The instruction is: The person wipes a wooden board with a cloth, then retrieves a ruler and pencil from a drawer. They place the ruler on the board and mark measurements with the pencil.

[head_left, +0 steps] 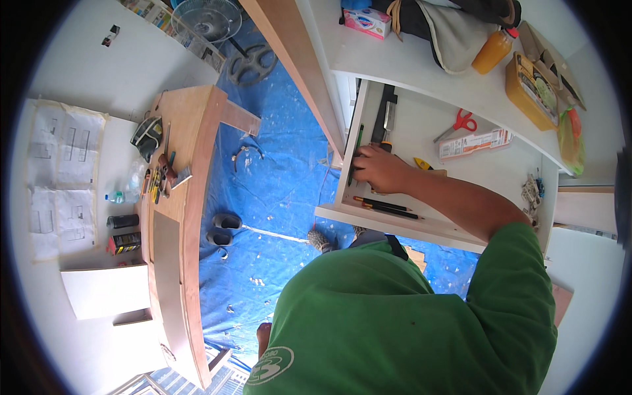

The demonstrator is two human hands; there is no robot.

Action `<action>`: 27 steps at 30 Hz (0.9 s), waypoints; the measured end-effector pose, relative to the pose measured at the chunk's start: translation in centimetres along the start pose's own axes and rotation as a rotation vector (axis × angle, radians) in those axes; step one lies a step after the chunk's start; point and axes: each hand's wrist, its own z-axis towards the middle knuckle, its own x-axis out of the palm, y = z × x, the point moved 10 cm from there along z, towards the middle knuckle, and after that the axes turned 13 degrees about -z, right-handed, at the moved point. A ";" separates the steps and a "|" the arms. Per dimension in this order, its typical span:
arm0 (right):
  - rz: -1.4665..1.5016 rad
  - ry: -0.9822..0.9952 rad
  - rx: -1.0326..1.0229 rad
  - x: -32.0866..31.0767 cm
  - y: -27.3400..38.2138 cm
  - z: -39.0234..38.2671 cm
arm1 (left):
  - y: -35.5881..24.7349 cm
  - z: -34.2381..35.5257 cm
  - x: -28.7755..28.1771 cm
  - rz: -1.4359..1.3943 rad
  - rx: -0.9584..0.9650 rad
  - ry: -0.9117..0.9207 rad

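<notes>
1. Head view: chisel (389,124) lies in the open drawer, at its 10 o'clock corner; long axis near 12–6, blade toward 12 and tipped slightly to 1, orange-and-black handle toward 6.
2. Long black tool (380,120) just beside it on the 9 o'clock side, about parallel. Green pencil-like stick (359,137) further toward 9.
3. White drawer (418,108): two black pencils (385,204) below the hand, 9–3, dipping to 4. Red-handled scissors (459,124) at 2 from the hand, blades toward 8; clear plastic case (475,145) near them.
4. White countertop (408,56) toward 1: orange bottle (495,51), yellow tub (532,92).
5. Room: blue tarp (289,164) on floor, wooden workbench (191,131) at 9 with hand tools, pedestal fan (207,18) at 11, dark slip-on shoes (219,234) near the bench.
6. Right forearm (454,195) enters from 4, pointing to 10. Right hand (382,170) palm down at the handle end, fingers curled; fingertips hidden, can't tell if gripping.
7. Skin patch at the green shirt's (395,342) 9 o'clock edge; can't tell if left hand, finger state unreadable.
</notes>
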 end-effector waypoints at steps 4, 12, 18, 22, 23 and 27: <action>0.243 -0.378 -0.013 -7.4 1.0 -1.6 | -1.2 0.9 -1.8 -0.055 -0.066 -0.066; 1.296 -0.245 0.646 -8.4 -3.3 -8.1 | -4.8 3.4 -6.2 -0.288 -0.271 -0.153; 1.514 -0.348 0.634 -9.2 -2.7 -10.5 | -13.9 4.9 -9.7 -0.309 -0.223 -0.098; 1.586 -0.412 0.581 -9.8 -2.4 -10.9 | -16.3 5.4 -10.3 -0.344 -0.212 -0.101; 1.608 -0.422 0.568 -9.9 -2.3 -10.9 | -16.2 5.7 -10.2 -0.341 -0.197 -0.104; 1.675 -0.437 0.534 -10.0 -2.1 -10.9 | -12.9 6.4 -8.5 -0.504 -0.198 -0.096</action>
